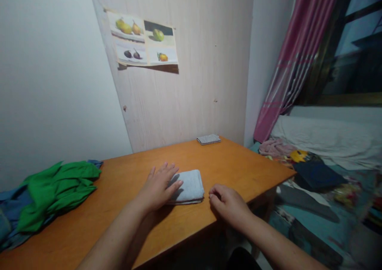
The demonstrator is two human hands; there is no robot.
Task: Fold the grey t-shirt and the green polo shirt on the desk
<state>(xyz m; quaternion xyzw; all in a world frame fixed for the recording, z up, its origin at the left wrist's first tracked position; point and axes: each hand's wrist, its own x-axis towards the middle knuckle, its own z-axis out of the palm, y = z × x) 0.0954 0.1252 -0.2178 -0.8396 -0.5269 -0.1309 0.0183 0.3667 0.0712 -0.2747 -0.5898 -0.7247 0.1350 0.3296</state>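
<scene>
A light grey-blue cloth [189,186], folded into a small rectangle, lies on the orange wooden table [143,160]. Over its left side is my left hand [159,186], fingers spread and palm down; whether the palm presses on the cloth or hovers just above it I cannot tell. Just right of the cloth, near the table's front edge, my right hand [227,200] is curled with its fingers drawn in. A small gap separates it from the cloth, and nothing shows in it.
A checked black-and-white folded cloth [209,139] lies at the table's far edge. Crumpled green fabric [64,186] and blue fabric [14,206] are heaped on the left. Right of the table, a dark blue flat item [319,175] lies among clutter below a pink curtain [286,71].
</scene>
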